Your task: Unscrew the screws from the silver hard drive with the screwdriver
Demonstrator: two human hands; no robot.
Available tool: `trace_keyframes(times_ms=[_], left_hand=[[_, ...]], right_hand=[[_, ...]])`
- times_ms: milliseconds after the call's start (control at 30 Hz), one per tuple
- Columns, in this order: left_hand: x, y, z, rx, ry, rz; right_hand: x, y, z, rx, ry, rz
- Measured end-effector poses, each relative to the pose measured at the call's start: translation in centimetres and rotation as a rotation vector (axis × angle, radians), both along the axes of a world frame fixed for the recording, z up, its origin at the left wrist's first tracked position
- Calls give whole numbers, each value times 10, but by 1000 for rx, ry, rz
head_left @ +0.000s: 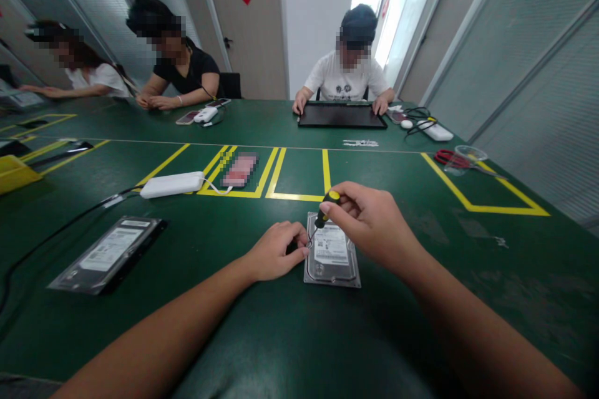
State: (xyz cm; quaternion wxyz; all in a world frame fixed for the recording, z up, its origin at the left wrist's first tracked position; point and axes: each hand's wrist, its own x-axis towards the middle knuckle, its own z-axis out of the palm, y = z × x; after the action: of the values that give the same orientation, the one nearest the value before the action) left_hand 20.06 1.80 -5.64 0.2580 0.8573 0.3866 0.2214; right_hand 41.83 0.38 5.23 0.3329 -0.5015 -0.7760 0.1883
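A silver hard drive (334, 265) with a white label lies flat on the green table in front of me. My right hand (369, 218) is closed around the black and yellow handle of a screwdriver (321, 220). The tool is tilted, its shaft pointing down to the left edge of the drive. Against that same edge, my left hand (278, 249) has curled fingers, with the thumb and fingertips gripping the drive near the screwdriver tip. Whether the tip sits in a screw is too small to tell.
Another hard drive (110, 255) lies at the left. Behind it are a white power bank (172, 184) with a black cable and a phone (240, 170). Red-handled scissors (452, 159) lie at right. Across the table, a person holds a black panel (342, 115); two others sit left.
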Motion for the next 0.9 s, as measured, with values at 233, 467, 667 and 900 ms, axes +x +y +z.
trace_keyframes(times_ms=[233, 467, 667, 900], left_hand=[[1, -1, 1, -10, 0, 3], [0, 0, 0, -10, -3, 1], [0, 1, -1, -11, -1, -1], [-1, 0, -2, -6, 2, -5]], right_hand=[[1, 1, -1, 8, -15, -10], [1, 0, 0, 8, 6, -9], [-1, -1, -1, 7, 7, -11], [0, 0, -2, 4, -1, -15]])
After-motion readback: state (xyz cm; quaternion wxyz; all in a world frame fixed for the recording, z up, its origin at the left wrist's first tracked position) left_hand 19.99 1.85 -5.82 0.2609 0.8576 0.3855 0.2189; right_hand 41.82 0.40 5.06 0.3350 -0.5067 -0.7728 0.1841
